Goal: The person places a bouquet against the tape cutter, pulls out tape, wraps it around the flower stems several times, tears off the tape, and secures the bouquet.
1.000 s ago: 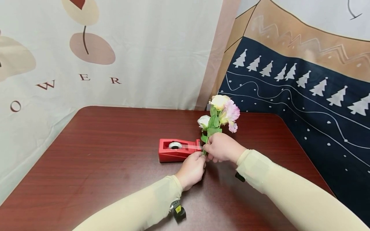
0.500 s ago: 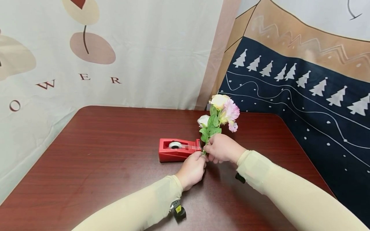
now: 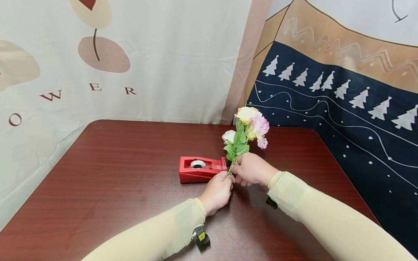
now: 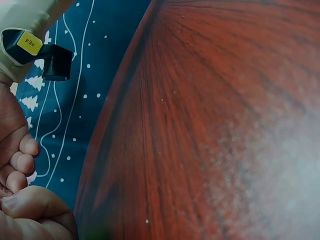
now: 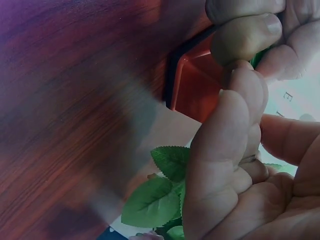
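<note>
Both hands hold a small bouquet of flowers (image 3: 240, 136) by its green stems, over the table. One bloom is cream, one pink and one white, with green leaves (image 5: 152, 202) below them. My left hand (image 3: 217, 192) pinches the lower end of the stems. Just above it, my right hand (image 3: 254, 169) grips the stems below the leaves, its fingers curled. A red tape dispenser (image 3: 197, 177) stands beside the hands on the left, and its front end is close to the stems. Whether tape lies around the stems is hidden by the fingers.
The dark red wooden table (image 3: 130, 156) reaches back to a pale printed curtain (image 3: 179, 72). A navy cloth with white trees (image 3: 326, 108) hangs along the right side. Each wrist bears a small black camera (image 3: 202, 240).
The flowers have shifted very slightly left, and the right hand has dropped a little, baring more stem below the leaves. The left hand and the dispenser stay in place.
</note>
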{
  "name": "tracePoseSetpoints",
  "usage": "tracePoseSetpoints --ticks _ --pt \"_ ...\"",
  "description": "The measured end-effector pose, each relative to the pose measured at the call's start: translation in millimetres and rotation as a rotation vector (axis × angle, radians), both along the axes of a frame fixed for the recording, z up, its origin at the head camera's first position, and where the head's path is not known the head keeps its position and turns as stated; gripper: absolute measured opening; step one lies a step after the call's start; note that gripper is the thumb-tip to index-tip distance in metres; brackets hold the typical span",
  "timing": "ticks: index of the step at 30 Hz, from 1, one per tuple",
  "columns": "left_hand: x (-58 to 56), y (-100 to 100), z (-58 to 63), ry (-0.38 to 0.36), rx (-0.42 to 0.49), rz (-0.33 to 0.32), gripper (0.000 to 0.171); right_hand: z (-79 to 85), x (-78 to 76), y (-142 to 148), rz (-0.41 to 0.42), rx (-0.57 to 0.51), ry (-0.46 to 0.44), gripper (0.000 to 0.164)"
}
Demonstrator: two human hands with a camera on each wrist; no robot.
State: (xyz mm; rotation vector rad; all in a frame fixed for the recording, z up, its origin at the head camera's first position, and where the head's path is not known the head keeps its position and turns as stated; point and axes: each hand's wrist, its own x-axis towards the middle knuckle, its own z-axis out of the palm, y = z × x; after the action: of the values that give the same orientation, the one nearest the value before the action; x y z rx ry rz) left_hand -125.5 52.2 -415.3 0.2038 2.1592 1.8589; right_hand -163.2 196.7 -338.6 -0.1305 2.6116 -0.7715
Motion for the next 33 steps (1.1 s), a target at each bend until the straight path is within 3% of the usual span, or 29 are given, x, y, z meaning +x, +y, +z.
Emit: tracePoseSetpoints --ticks 12,19,24,33 --pt "0.8 1.0 1.5 0.002 -0.001 0.004 0.020 -0.7 0.3 -0.4 -0.020 0.003 -0.013 0.026" --pt "0.2 2.2 1.1 0.053 -0.038 0.014 0.018 -1.1 0.8 0.0 -0.019 0.005 -0.004 0.026" --pt "0.3 3.1 0.6 0.037 -0.016 0.018 0.018 -2.5 1.0 0.2 -0.017 0.008 0.001 0.028" --pt "-0.2 3.0 1.1 0.091 -0.081 0.033 0.020 -4.3 1.4 0.2 -0.014 0.018 0.002 0.030"
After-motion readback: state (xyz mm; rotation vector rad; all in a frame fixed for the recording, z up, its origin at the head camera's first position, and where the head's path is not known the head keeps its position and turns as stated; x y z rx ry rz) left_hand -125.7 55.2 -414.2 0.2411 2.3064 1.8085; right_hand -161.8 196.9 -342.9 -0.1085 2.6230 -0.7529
